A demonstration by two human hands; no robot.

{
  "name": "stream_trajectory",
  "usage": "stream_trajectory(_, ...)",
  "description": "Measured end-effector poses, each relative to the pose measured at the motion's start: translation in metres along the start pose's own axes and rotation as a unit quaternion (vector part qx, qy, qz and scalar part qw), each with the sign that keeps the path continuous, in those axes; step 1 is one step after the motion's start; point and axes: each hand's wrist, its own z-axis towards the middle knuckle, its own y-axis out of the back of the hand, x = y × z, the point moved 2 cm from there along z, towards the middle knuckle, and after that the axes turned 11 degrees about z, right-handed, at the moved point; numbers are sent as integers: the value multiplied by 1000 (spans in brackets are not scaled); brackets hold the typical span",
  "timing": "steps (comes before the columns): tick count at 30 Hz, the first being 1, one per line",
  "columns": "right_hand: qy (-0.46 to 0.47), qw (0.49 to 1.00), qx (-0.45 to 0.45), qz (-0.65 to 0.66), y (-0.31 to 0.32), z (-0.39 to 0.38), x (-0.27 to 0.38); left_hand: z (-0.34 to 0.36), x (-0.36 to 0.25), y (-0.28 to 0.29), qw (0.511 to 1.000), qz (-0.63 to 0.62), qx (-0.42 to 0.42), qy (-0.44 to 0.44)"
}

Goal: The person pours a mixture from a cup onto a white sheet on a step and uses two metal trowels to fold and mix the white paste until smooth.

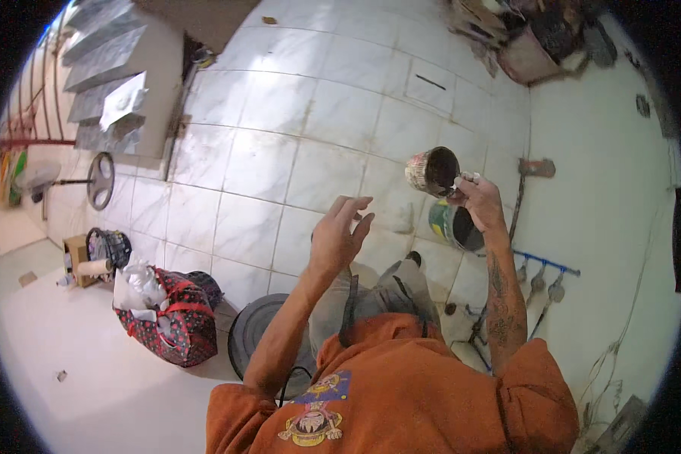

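My right hand [478, 203] is closed at the rim of a small round can [420, 172] with a pale, red-patterned side and a dark inside. The can leans with its mouth toward that hand. A small white wad [467, 177] shows at the fingertips; whether it is cloth or paper I cannot tell. Just below, a green and yellow can [440, 221] with a dark opening is partly behind my right hand and wrist. My left hand [339, 236] is in front of my body, fingers apart and slightly bent, holding nothing.
Light tiles [272, 163] cover the floor. A dark round lid or seat [251, 333] lies by my left arm, beside a red and black patterned bag [178, 321]. Stairs [110, 68] rise at far left. A blue hook rack [546, 262] hangs on the right wall; a cluttered bin [528, 57] stands far right.
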Motion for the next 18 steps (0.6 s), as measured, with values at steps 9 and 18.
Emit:
stream_trajectory(9, 49, 964, 145, -218, -241, 51, 48, 25, 46, 132, 981, 86, -175, 10)
stream_trajectory(18, 75, 874, 333, -345, -444, 118, 35, 60, 112, 234, 917, 240, -310, 72)
